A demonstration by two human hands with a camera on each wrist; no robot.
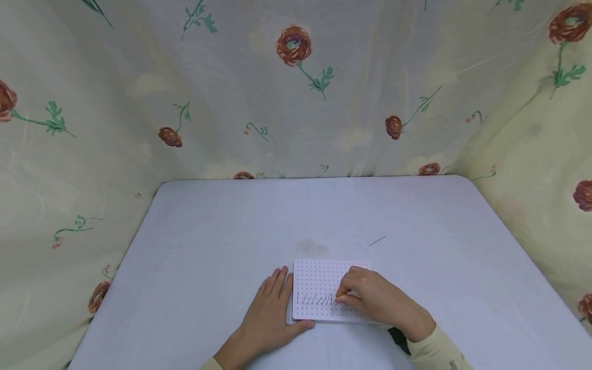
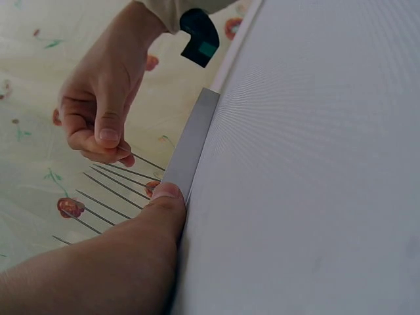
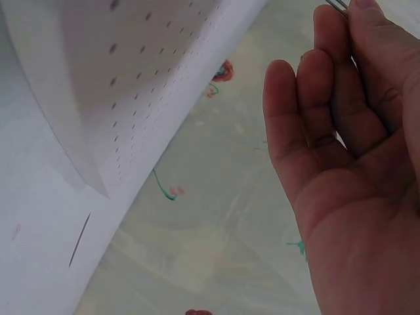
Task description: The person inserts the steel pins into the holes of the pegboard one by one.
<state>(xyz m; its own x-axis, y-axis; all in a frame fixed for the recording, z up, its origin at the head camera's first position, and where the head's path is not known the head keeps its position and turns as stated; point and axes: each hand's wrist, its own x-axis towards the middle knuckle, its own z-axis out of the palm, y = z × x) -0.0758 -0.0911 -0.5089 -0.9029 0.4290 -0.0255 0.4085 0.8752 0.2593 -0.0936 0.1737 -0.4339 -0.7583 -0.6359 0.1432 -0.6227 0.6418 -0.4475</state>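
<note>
A white pegboard [image 1: 319,272] with rows of small holes lies on the table. Several thin metal pins [image 1: 315,298] stand in one of its rows, most of them leaning. My left hand [image 1: 274,311] rests at the board's left side with fingers extended, its thumb against the front edge, seen also in the left wrist view [image 2: 167,203]. Over the board, my right hand [image 1: 370,293] pinches a thin metal pin [image 2: 147,161] between thumb and index finger, at the right end of the row. In the right wrist view, the pin's end [image 3: 337,6] shows between the fingertips.
One loose pin [image 1: 377,240] lies on the white table [image 1: 222,231] behind the board's right side. A faint stain [image 1: 312,247] marks the cloth behind the board. Flower-patterned curtains [image 1: 351,103] hang behind and on both sides.
</note>
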